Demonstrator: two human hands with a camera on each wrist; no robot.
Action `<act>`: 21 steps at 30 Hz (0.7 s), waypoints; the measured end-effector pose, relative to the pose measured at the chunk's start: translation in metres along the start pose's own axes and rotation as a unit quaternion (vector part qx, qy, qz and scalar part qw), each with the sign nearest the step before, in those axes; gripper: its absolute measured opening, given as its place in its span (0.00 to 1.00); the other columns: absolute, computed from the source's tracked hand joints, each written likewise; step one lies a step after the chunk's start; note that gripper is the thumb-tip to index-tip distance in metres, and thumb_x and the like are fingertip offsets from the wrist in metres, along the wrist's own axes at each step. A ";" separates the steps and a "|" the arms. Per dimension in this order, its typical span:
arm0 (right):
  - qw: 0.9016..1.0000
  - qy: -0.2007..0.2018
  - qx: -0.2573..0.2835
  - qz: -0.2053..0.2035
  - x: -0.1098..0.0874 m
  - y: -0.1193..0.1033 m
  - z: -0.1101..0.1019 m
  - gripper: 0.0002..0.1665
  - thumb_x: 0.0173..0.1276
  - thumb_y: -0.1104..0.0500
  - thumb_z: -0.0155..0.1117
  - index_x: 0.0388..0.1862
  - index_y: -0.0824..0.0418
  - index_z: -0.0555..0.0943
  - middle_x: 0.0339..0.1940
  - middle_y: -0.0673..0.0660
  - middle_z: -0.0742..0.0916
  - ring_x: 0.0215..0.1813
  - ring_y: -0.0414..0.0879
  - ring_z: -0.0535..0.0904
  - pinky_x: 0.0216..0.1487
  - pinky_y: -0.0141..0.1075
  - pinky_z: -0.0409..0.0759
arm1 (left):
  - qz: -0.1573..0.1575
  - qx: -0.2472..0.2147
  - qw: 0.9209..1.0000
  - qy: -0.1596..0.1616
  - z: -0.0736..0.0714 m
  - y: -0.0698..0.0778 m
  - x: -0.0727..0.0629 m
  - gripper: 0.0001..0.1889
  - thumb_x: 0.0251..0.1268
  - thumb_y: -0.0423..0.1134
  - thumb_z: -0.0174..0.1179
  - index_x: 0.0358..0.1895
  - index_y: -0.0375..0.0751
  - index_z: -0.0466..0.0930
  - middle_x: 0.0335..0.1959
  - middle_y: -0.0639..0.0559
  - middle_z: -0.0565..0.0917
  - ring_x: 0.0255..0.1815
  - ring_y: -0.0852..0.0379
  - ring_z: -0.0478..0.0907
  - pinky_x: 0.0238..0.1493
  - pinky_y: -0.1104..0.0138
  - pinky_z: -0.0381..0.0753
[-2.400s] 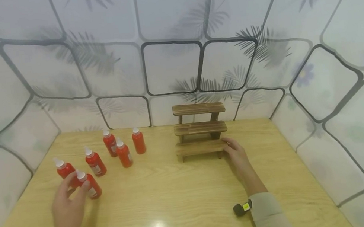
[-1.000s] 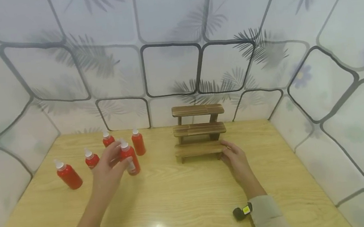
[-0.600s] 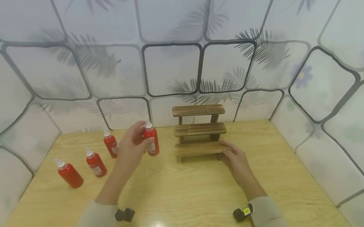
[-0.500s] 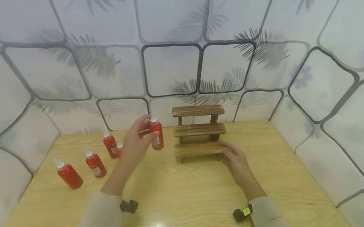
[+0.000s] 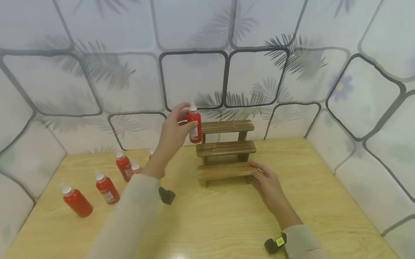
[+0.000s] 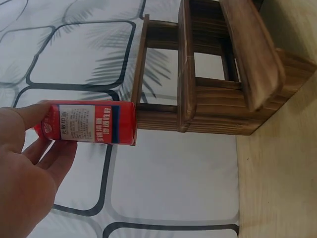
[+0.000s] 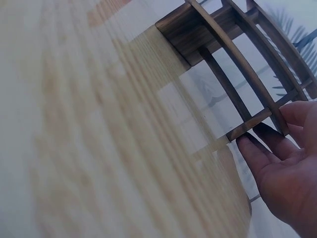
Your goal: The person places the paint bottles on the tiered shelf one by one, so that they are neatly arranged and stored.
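Note:
My left hand [image 5: 173, 134] grips a red squeeze bottle [image 5: 195, 127] with a white pointed nozzle. In the head view the bottle is upright and overlaps the left end of the top shelf of a three-tier wooden stand [image 5: 226, 148]. From the left wrist, the bottle's base [image 6: 128, 123] shows right at the top shelf's edge, and its printed label faces the camera. My right hand [image 5: 269, 183] holds the right end of the stand's lowest shelf [image 5: 224, 170]. In the right wrist view, thumb and fingers [image 7: 257, 156] pinch around that corner.
Several similar red bottles stand at the left of the wooden table [image 5: 218, 226], including a front one [image 5: 78, 202] and another [image 5: 107, 189]. My left forearm [image 5: 126, 228] partly hides two farther back. A patterned wall [image 5: 194, 79] rises behind the stand.
My left hand took a bottle from the front of the left group and carried it right and up to the stand's top shelf. The right hand stays at the lowest shelf.

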State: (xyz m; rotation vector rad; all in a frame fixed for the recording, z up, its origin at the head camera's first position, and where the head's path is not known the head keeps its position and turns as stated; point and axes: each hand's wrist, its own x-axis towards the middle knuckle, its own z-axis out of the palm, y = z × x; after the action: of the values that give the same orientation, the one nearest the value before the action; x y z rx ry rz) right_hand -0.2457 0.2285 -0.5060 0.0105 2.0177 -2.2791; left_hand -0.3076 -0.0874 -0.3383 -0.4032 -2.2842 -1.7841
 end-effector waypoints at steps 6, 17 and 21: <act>1.000 0.006 0.006 0.004 0.002 0.000 0.000 0.27 0.79 0.56 0.55 0.73 0.61 0.68 0.77 0.61 0.68 0.75 0.58 0.69 0.69 0.38 0.75 | 0.007 0.007 1.000 -0.003 0.005 0.002 0.020 0.31 0.67 0.37 0.66 0.72 0.47 0.68 0.65 0.42 0.79 0.59 0.44 0.80 0.60 0.48 0.80; 1.000 -0.001 0.010 0.003 0.000 -0.001 0.002 0.29 0.79 0.56 0.55 0.75 0.62 0.66 0.78 0.62 0.66 0.76 0.59 0.68 0.71 0.40 0.74 | 0.003 0.010 1.000 -0.016 0.017 0.003 0.039 0.31 0.69 0.35 0.64 0.73 0.50 0.66 0.68 0.45 0.77 0.64 0.47 0.77 0.56 0.49 0.84; 1.000 0.001 0.003 0.000 -0.002 -0.002 0.003 0.29 0.79 0.56 0.55 0.75 0.62 0.65 0.78 0.62 0.66 0.76 0.59 0.68 0.71 0.40 0.73 | 0.009 0.010 1.000 -0.028 0.022 0.004 0.043 0.31 0.71 0.34 0.62 0.74 0.50 0.64 0.70 0.44 0.75 0.64 0.46 0.77 0.48 0.50 0.87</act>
State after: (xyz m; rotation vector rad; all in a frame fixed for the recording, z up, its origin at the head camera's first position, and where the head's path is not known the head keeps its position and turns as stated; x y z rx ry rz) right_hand -0.2440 0.2254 -0.5036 0.0128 2.0125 -2.2852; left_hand -0.3466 -0.0614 -0.3256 -0.4743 -2.3258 -1.7614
